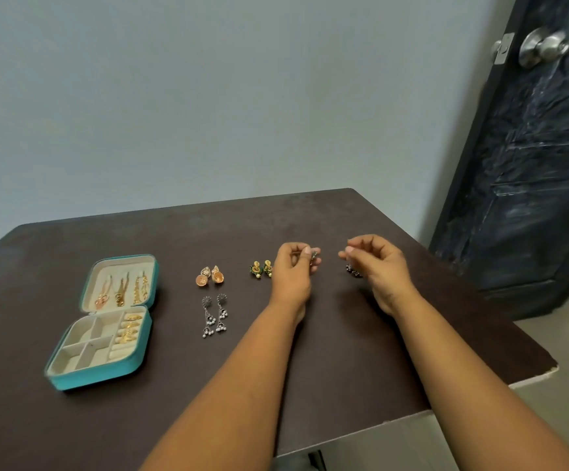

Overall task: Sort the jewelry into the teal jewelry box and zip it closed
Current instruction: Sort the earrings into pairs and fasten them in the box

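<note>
The teal jewelry box (pixel 140 348) lies open at the left of the dark table, with hanging earrings in its lid and gold rings in the roll slots. Loose on the table are a pair of orange dome earrings (pixel 210 275), a pair of long silver earrings (pixel 214 316) and a pair of green-gold earrings (pixel 261 268). My left hand (pixel 293 266) pinches a small silver-green earring (pixel 314 257) just above the table. My right hand (pixel 380 266) pinches a small piece at its fingertips, above a dark earring (pixel 353 270).
The table (pixel 344 351) ends close on the right, with a chipped corner (pixel 548 368). A dark door (pixel 531 164) with a metal knob stands at the right. A plain wall is behind.
</note>
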